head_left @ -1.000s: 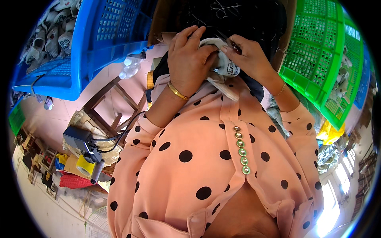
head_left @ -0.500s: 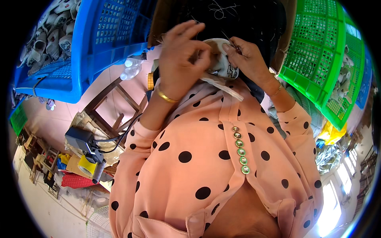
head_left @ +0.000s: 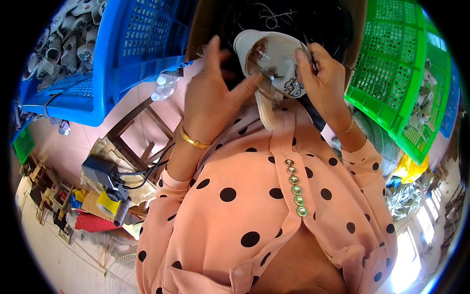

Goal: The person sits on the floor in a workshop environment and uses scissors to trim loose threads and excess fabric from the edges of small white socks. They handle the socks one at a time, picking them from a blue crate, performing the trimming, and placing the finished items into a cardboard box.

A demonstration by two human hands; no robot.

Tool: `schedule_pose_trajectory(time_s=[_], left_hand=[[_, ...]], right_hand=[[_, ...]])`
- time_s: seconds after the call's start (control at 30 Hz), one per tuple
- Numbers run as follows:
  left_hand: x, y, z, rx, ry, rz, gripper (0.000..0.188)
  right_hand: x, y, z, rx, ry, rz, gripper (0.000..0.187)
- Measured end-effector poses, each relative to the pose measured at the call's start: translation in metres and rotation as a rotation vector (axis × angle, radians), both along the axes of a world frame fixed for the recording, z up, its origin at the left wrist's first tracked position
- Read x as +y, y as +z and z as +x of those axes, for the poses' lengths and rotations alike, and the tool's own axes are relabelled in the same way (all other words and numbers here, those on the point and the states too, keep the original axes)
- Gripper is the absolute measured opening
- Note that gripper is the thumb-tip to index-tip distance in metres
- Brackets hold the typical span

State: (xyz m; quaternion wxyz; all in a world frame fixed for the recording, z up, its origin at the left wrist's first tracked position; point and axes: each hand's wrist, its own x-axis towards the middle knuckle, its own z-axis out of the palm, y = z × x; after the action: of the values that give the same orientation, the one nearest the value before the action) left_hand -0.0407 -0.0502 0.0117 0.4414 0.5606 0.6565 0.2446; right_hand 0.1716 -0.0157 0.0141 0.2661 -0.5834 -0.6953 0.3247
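Note:
A white cloth shoe with printed dark figures lies over my dark-covered lap, its opening showing a brownish inside. From its near end a pale strap-like strip hangs toward my shirt. My right hand is closed around small pointed metal thread snips, partly hidden by the fingers, at the shoe's right edge. On the other side is my left hand, fingers spread and somewhat blurred. Its thumb reaches to the shoe's left edge; whether it touches, I cannot tell.
Loose white threads lie on the dark cloth inside a cardboard box. A blue crate with many white shoes stands left, green crates right. Plastic bottles and a wooden stool frame are at left.
My left hand has opened out from a pinch and moved slightly down and left. The shoe shows more fully; its strip now hangs straighter down. My right hand has shifted right with the snips.

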Motion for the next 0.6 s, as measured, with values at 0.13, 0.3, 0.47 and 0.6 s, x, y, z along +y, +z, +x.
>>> schedule_pose_trajectory(time_s=[0.13,0.3,0.47,0.6], left_hand=[[0.008,-0.013,0.014,-0.577,-0.033,-0.231,0.048],[0.033,-0.003,0.007,-0.373,-0.267,-0.037,0.036],[0.068,0.014,0.002,-0.062,-0.827,0.133,0.026],[0.099,0.007,0.008,0.140,-1.187,0.523,0.025]], right_hand=[[-0.007,0.015,-0.001,0.027,-0.016,0.060,0.016],[-0.013,0.037,0.007,0.018,-0.039,-0.016,0.016],[0.004,0.047,0.018,-0.187,-0.046,0.011,0.037],[0.010,0.063,0.039,-0.209,0.045,-0.205,0.060]])
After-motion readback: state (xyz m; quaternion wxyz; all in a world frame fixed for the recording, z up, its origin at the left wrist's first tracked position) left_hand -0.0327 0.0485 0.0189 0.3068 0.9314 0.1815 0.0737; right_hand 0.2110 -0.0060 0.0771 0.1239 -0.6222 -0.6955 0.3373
